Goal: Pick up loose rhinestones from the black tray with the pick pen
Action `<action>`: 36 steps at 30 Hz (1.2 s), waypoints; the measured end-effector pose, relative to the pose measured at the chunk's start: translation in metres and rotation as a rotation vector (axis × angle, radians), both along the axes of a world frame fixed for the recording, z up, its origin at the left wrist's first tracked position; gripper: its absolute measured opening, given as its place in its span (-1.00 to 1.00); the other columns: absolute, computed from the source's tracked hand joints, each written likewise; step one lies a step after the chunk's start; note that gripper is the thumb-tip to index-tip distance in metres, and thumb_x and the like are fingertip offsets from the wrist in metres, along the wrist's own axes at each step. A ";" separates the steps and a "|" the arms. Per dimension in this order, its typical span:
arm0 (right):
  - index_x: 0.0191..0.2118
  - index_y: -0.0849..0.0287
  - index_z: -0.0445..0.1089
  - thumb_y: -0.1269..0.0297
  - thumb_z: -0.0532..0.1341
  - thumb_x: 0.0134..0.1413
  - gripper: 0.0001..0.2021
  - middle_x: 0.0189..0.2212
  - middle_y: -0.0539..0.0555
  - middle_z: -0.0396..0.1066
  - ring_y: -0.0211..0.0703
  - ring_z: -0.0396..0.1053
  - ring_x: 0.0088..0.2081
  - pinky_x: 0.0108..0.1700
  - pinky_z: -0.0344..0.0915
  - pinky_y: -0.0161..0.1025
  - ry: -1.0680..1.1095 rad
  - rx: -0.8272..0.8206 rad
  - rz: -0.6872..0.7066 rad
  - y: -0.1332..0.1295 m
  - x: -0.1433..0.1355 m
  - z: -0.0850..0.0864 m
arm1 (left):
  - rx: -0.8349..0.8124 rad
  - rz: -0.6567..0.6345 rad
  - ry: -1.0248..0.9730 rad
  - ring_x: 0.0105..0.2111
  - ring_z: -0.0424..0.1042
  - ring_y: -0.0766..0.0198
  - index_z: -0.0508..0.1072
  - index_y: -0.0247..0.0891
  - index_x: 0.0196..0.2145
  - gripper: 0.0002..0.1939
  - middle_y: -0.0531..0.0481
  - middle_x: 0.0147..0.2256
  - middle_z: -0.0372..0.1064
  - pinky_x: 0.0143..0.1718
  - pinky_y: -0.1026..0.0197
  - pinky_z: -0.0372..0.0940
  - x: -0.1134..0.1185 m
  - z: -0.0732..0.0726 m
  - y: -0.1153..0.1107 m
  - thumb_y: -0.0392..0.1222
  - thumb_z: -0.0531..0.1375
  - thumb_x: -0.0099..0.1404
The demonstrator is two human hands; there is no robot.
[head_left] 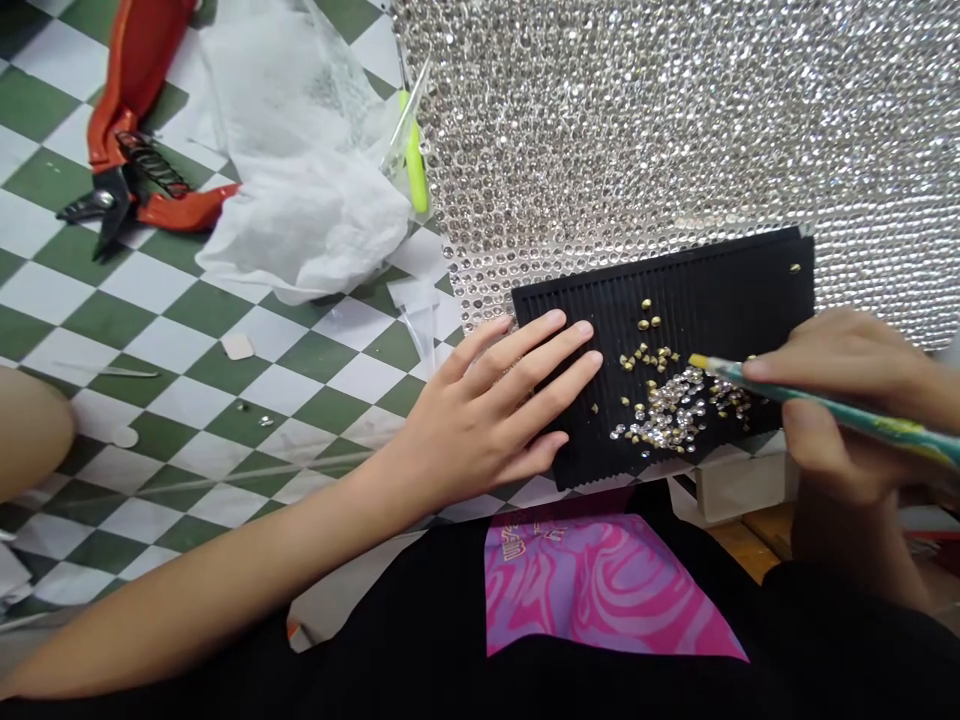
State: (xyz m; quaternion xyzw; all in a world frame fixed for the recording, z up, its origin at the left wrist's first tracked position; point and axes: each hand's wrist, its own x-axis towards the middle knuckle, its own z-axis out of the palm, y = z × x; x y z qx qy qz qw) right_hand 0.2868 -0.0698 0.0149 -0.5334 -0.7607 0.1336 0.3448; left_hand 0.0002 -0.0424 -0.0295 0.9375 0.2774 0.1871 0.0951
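Note:
A black grooved tray [742, 290] lies partly over the edge of a sheet of silvery rhinestones [600, 130]. Loose rhinestones [675, 410], some clear side up and some gold side up, are heaped on its lower middle. My left hand [510, 400] rests flat with fingers spread on the tray's left part, holding nothing. On the right, my right hand [847, 390] grips a teal pen-like tool [847, 408] between thumb and fingers. The tool's yellow tip is just above the upper edge of the heap.
Red-handled pruning shears [124, 150] lie at the upper left beside crumpled white plastic [300, 200]. A yellow-green tool [414, 160] touches the rhinestone sheet's left edge. Tweezers [112, 371] and a small pale piece [238, 346] lie on the checkered tablecloth [330, 330]. A person's bare limb shows at far left.

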 end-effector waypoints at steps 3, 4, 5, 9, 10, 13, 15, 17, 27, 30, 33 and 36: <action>-0.05 0.03 0.51 0.52 0.19 -0.08 -0.56 -0.48 -0.03 0.38 -0.25 0.34 -0.45 -0.43 0.22 -0.20 0.061 0.067 0.078 -0.012 -0.003 -0.003 | 0.008 -0.002 0.015 0.30 0.16 0.15 0.20 -0.28 0.26 -0.49 -0.08 0.26 0.23 0.40 0.12 -0.05 0.000 0.000 0.000 -0.06 -0.02 0.44; -0.01 0.04 0.50 0.54 0.19 -0.09 -0.52 -0.47 -0.02 0.39 -0.25 0.34 -0.44 -0.41 0.22 -0.19 0.070 0.071 0.080 -0.014 -0.003 -0.005 | 0.011 -0.003 0.023 0.29 0.17 0.15 0.20 -0.29 0.27 -0.49 -0.08 0.26 0.23 0.40 0.13 -0.06 0.000 0.001 0.000 -0.06 -0.01 0.44; 0.00 0.06 0.50 0.56 0.19 -0.09 -0.51 -0.46 -0.01 0.39 -0.25 0.35 -0.43 -0.40 0.23 -0.19 0.072 0.071 0.082 -0.015 -0.003 -0.006 | 0.013 -0.005 0.030 0.29 0.17 0.15 0.19 -0.29 0.27 -0.49 -0.08 0.26 0.23 0.40 0.13 -0.06 -0.001 0.001 0.001 -0.06 -0.01 0.43; -0.04 0.16 0.51 0.58 0.19 -0.09 -0.55 -0.43 0.02 0.43 -0.26 0.37 -0.42 -0.38 0.27 -0.20 0.060 0.078 0.139 -0.015 -0.004 -0.009 | 0.016 -0.003 0.036 0.30 0.16 0.14 0.18 -0.29 0.27 -0.49 -0.09 0.27 0.22 0.40 0.14 -0.07 -0.001 0.002 0.001 -0.08 -0.01 0.43; -0.06 0.16 0.51 0.57 0.18 -0.08 -0.58 -0.43 0.02 0.43 -0.26 0.37 -0.42 -0.38 0.28 -0.21 0.056 0.067 0.143 -0.015 -0.004 -0.007 | 0.017 -0.002 0.036 0.30 0.15 0.14 0.18 -0.29 0.27 -0.49 -0.09 0.27 0.22 0.40 0.13 -0.07 -0.001 0.002 0.001 -0.08 -0.01 0.43; -0.08 0.14 0.50 0.55 0.17 -0.04 -0.63 -0.44 0.00 0.42 -0.30 0.36 -0.42 -0.36 0.27 -0.22 0.051 0.066 0.099 -0.014 -0.003 -0.001 | 0.021 -0.002 0.037 0.30 0.15 0.13 0.18 -0.30 0.27 -0.49 -0.09 0.27 0.22 0.40 0.13 -0.08 0.000 0.002 0.001 -0.07 -0.02 0.44; -0.09 0.12 0.51 0.52 0.17 0.01 -0.65 -0.44 0.00 0.43 -0.30 0.37 -0.40 -0.32 0.28 -0.20 0.037 0.081 0.041 -0.010 0.000 0.002 | 0.020 -0.002 0.040 0.30 0.15 0.14 0.18 -0.30 0.27 -0.49 -0.09 0.27 0.22 0.40 0.13 -0.07 0.000 0.001 0.001 -0.07 -0.02 0.44; -0.13 0.12 0.52 0.46 0.17 0.05 -0.71 -0.44 0.01 0.45 -0.29 0.37 -0.40 -0.31 0.26 -0.18 0.013 0.109 -0.026 -0.001 0.005 0.002 | 0.019 0.000 0.039 0.30 0.15 0.15 0.18 -0.29 0.27 -0.49 -0.09 0.27 0.22 0.40 0.13 -0.07 0.000 0.001 0.001 -0.06 -0.02 0.44; -0.20 0.28 0.53 0.44 0.18 0.12 -0.81 -0.26 0.04 0.51 -0.34 0.44 -0.26 -0.20 0.29 -0.30 -0.135 0.114 -0.042 0.060 0.010 -0.009 | 0.005 -0.006 0.027 0.30 0.15 0.16 0.18 -0.29 0.27 -0.49 -0.08 0.26 0.23 0.41 0.13 -0.07 -0.001 0.001 0.001 -0.08 -0.02 0.44; -0.18 0.25 0.52 0.46 0.20 0.10 -0.81 -0.24 0.01 0.51 -0.35 0.44 -0.22 -0.15 0.31 -0.31 -0.182 0.084 -0.010 0.063 0.008 -0.008 | -0.004 -0.009 0.018 0.30 0.15 0.15 0.19 -0.30 0.27 -0.49 -0.09 0.26 0.23 0.41 0.12 -0.07 -0.001 0.001 0.000 -0.07 -0.01 0.44; -0.17 0.24 0.52 0.47 0.21 0.08 -0.79 -0.22 0.00 0.51 -0.34 0.44 -0.21 -0.12 0.32 -0.30 -0.188 0.082 -0.001 0.063 0.007 -0.007 | -0.009 -0.011 0.012 0.30 0.15 0.14 0.20 -0.30 0.26 -0.49 -0.09 0.26 0.23 0.41 0.11 -0.07 -0.001 0.001 0.000 -0.06 -0.02 0.44; -0.18 0.22 0.52 0.46 0.20 0.10 -0.81 -0.23 0.00 0.51 -0.33 0.44 -0.20 -0.12 0.31 -0.29 -0.192 0.071 0.011 0.064 0.006 -0.007 | -0.011 -0.011 0.009 0.30 0.15 0.14 0.20 -0.31 0.26 -0.49 -0.09 0.26 0.23 0.40 0.11 -0.06 -0.001 0.001 0.000 -0.06 -0.02 0.44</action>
